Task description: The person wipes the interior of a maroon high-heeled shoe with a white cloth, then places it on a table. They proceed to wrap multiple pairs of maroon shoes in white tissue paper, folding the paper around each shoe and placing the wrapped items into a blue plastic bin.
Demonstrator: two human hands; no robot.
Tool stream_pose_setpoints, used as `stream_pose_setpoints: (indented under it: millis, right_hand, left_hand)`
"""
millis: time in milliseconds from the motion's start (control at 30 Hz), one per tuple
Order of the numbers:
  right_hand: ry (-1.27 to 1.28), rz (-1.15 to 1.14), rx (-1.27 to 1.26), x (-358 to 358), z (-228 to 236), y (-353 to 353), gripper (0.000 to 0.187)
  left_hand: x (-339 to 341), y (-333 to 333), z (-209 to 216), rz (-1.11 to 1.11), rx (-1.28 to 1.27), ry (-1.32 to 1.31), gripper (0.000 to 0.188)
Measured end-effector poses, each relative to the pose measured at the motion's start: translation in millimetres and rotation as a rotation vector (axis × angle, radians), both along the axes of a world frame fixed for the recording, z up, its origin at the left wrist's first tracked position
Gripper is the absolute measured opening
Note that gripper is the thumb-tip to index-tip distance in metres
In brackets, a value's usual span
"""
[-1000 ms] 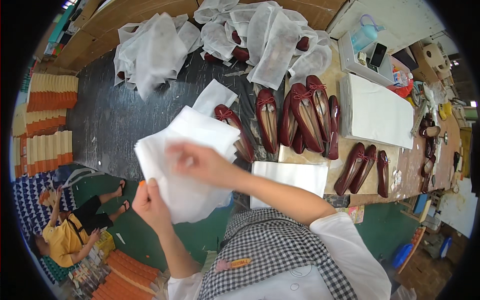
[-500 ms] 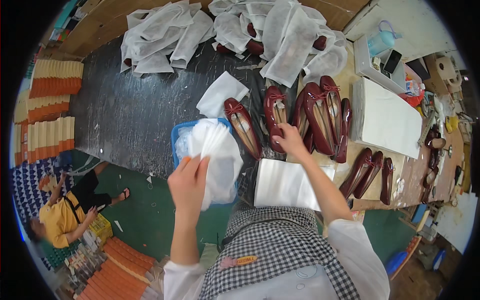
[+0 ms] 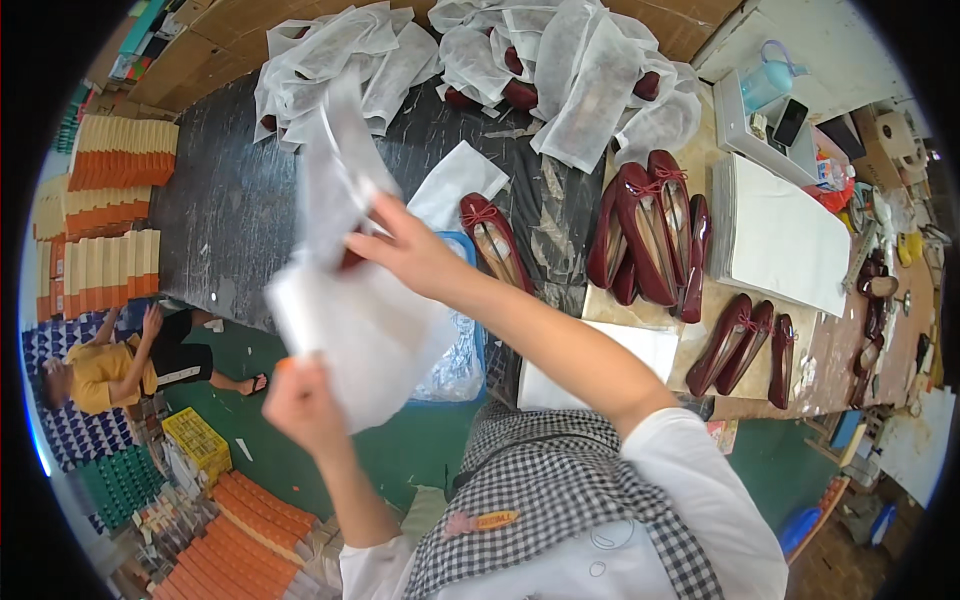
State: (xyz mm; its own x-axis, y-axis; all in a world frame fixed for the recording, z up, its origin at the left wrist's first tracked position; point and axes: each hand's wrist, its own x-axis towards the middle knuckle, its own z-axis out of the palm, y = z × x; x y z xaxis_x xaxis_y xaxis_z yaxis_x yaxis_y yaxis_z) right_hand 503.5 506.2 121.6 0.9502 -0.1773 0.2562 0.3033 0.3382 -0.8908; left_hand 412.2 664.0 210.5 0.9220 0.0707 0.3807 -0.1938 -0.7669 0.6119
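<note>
My left hand (image 3: 308, 402), with something orange on a fingertip, is closed on thin white fabric pouches (image 3: 385, 345), blurred by motion. Beside it, my right hand (image 3: 405, 250) grips a dark red ballet flat (image 3: 350, 260). Only a small patch of that shoe shows under the fingers; a blurred white pouch (image 3: 338, 165) stretches away from it and seems to cover the rest. Below both hands is a blue basket (image 3: 483, 350) of clear crinkled plastic, partly hidden. Just right of the right wrist, another dark red flat (image 3: 500, 243) lies near a flat white pouch (image 3: 455, 185).
Several dark red flats (image 3: 645, 240) stand grouped to the right, with more flats (image 3: 735, 345) nearer. Stacked white sheets (image 3: 785, 240) lie beyond them. Wrapped shoes (image 3: 590, 85) are piled at the back. A person in yellow (image 3: 105, 375) sits at the left, near orange-and-cream stacks (image 3: 110, 260).
My right hand has lifted the middle ballet flat off the table and carried it left to the pouches. My left hand has moved left and down, and one pouch now extends upward around the shoe.
</note>
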Motion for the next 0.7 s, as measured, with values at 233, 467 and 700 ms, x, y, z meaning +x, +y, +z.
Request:
stream_pose_setpoints:
  millis: [233, 467, 700]
  right_hand:
    - [0.420, 0.467, -0.441, -96, -8, -22, 0.024]
    - [0.484, -0.129, -1.294, -144, -162, -79, 0.056]
    - [0.471, 0.473, -0.852, -176, 15, -201, 0.056]
  left_hand:
    - [-17, -1, -39, 0.072, -0.476, 0.348, 0.019]
    - [-6, -34, -44, -0.220, -0.089, 0.323, 0.013]
    - [11, -33, -71, -0.304, 0.181, 0.268, 0.015]
